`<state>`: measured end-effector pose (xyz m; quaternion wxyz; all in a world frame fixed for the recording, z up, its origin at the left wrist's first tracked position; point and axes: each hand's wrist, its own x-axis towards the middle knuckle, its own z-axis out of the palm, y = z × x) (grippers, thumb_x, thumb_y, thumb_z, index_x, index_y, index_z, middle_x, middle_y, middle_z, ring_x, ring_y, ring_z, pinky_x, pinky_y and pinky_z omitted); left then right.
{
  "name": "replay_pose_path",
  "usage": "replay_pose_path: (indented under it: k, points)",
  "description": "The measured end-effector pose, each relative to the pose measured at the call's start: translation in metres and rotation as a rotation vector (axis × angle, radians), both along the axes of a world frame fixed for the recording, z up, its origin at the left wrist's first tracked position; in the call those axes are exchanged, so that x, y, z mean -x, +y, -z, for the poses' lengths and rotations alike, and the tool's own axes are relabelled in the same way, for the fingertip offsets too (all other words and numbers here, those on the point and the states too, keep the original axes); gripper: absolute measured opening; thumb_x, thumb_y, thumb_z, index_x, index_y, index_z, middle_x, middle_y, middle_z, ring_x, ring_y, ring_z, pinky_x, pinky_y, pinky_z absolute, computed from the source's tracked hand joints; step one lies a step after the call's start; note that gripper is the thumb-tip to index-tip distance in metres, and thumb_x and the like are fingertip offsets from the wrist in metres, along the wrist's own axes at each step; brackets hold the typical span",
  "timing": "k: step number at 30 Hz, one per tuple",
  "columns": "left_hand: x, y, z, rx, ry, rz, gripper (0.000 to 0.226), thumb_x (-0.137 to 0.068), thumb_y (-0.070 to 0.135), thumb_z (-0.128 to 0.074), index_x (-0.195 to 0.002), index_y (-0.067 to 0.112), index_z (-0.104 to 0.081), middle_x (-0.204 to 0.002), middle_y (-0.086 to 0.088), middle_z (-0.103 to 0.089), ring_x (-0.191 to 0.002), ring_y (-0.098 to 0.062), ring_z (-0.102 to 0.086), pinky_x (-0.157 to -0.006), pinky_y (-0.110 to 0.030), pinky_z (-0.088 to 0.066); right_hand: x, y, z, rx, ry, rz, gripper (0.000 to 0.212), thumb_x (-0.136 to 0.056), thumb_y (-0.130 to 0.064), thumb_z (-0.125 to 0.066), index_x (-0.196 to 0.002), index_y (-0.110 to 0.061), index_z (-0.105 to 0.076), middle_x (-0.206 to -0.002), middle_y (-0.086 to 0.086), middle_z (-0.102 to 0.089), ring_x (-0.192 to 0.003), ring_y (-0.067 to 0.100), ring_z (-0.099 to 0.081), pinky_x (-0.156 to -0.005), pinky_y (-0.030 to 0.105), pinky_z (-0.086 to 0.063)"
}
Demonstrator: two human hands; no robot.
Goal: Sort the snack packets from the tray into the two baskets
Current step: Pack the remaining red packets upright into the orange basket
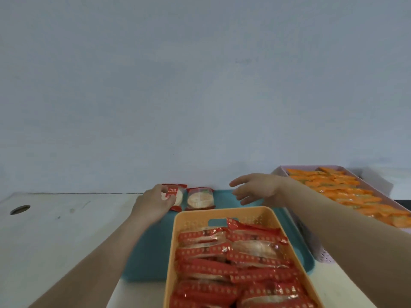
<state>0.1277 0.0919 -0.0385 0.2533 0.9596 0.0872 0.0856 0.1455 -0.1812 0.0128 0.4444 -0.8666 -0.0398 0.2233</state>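
A teal tray (146,252) lies on the white table. At its far end are two red snack packets with round white cakes. My left hand (153,205) grips the left red packet (175,194). The other red packet (200,199) lies flat beside it. My right hand (255,188) hovers open above the tray's far right, holding nothing. An orange basket (224,213) full of red packets sits on the tray in front of me. A pink basket (320,254) on the right holds several orange packets (342,187).
A pale wall (200,85) rises straight behind the table's far edge. A round cable hole (20,209) is in the tabletop at the far left. Bare table lies left of the tray.
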Motion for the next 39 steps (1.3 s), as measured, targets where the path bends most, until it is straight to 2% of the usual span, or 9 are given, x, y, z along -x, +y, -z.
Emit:
replay_pose_path:
  k: [4, 7, 11, 17, 21, 26, 31, 34, 39]
  points:
    - [-0.029, 0.001, 0.015, -0.046, 0.094, -0.035, 0.052, -0.093, 0.042, -0.054, -0.134, 0.014, -0.038, -0.130, -0.013, -0.058, -0.115, -0.033, -0.057, -0.088, -0.036, -0.044, -0.025, 0.023, 0.018, -0.088, 0.068, -0.026, 0.045, -0.095, -0.026, -0.056, -0.138, -0.025, -0.046, -0.129, 0.009, -0.053, -0.116, 0.022, -0.055, -0.089, 0.035, -0.046]
    - [-0.039, 0.006, 0.017, -0.051, 0.083, -0.069, 0.053, -0.089, 0.038, -0.063, -0.128, 0.013, -0.038, -0.126, -0.011, -0.060, -0.111, -0.032, -0.058, -0.083, -0.036, -0.044, -0.040, 0.039, 0.030, -0.155, 0.080, -0.034, 0.034, -0.094, -0.022, -0.057, -0.128, -0.020, -0.056, -0.110, 0.007, -0.054, -0.096, 0.018, -0.051, -0.074, 0.029, -0.043]
    - [-0.046, 0.010, 0.016, 0.282, 0.050, -0.106, 0.072, -0.075, 0.025, -0.082, -0.132, 0.011, -0.040, -0.125, -0.009, -0.057, -0.103, -0.025, -0.056, -0.088, -0.036, -0.047, -0.048, 0.048, 0.040, -0.273, 0.124, -0.018, 0.012, -0.095, -0.014, -0.057, -0.104, -0.019, -0.061, -0.103, 0.007, -0.060, -0.087, 0.016, -0.053, -0.065, 0.025, -0.042]
    - [-0.037, 0.013, 0.024, 0.771, 0.053, 0.046, 0.082, -0.070, -0.007, -0.079, -0.137, 0.024, -0.045, -0.123, -0.008, -0.062, -0.107, -0.027, -0.062, -0.093, -0.045, -0.053, -0.051, 0.045, 0.049, -0.437, 0.096, 0.074, 0.015, -0.087, -0.001, -0.065, -0.090, -0.012, -0.055, -0.088, 0.011, -0.065, -0.072, 0.019, -0.058, -0.056, 0.024, -0.044]
    - [-0.011, 0.002, 0.002, 0.822, -0.142, 0.109, 0.055, -0.082, -0.010, -0.065, -0.124, 0.022, -0.051, -0.107, -0.014, -0.064, -0.100, -0.033, -0.065, -0.086, -0.045, -0.055, -0.035, 0.037, 0.035, -0.478, -0.004, 0.091, 0.032, -0.083, 0.010, -0.064, -0.107, -0.009, -0.053, -0.066, 0.009, -0.063, -0.056, 0.015, -0.058, -0.051, 0.023, -0.047]
    - [0.036, -0.008, -0.044, 1.049, -0.415, 0.132, 0.048, -0.080, -0.016, -0.063, -0.108, 0.018, -0.044, -0.105, -0.005, -0.058, -0.099, -0.027, -0.064, -0.065, -0.036, -0.061, 0.001, 0.018, -0.012, -0.621, -0.272, 0.234, 0.050, -0.082, 0.016, -0.053, -0.124, -0.011, -0.054, -0.080, 0.016, -0.051, -0.062, 0.019, -0.047, -0.052, 0.024, -0.042]
    - [0.097, -0.030, -0.071, 0.863, -0.509, 0.358, 0.069, -0.074, -0.019, -0.066, -0.107, 0.041, -0.058, -0.109, 0.006, -0.064, -0.100, -0.015, -0.065, -0.077, -0.040, -0.059, 0.074, -0.003, -0.053, -0.579, -0.449, 0.173, 0.038, -0.089, 0.001, -0.055, -0.115, -0.025, -0.063, -0.096, 0.006, -0.061, -0.080, 0.019, -0.060, -0.052, 0.022, -0.052]
    - [0.115, -0.040, -0.069, 0.761, -0.511, 0.443, 0.066, -0.076, -0.020, -0.064, -0.106, 0.038, -0.060, -0.103, 0.016, -0.067, -0.091, -0.006, -0.067, -0.072, -0.023, -0.055, 0.102, -0.008, -0.050, -0.454, -0.528, 0.076, 0.027, -0.093, -0.006, -0.057, -0.113, -0.022, -0.063, -0.096, 0.010, -0.064, -0.084, 0.017, -0.062, -0.072, 0.034, -0.059]
    - [0.129, -0.049, -0.058, 0.619, -0.488, 0.468, 0.056, -0.083, -0.015, -0.061, -0.103, 0.037, -0.060, -0.111, 0.012, -0.067, -0.090, -0.001, -0.065, -0.072, -0.013, -0.050, 0.124, -0.012, -0.037, -0.023, -0.798, 0.022, 0.027, -0.089, -0.008, -0.057, -0.112, -0.022, -0.059, -0.082, -0.007, -0.060, -0.068, 0.011, -0.056, -0.068, 0.030, -0.050]
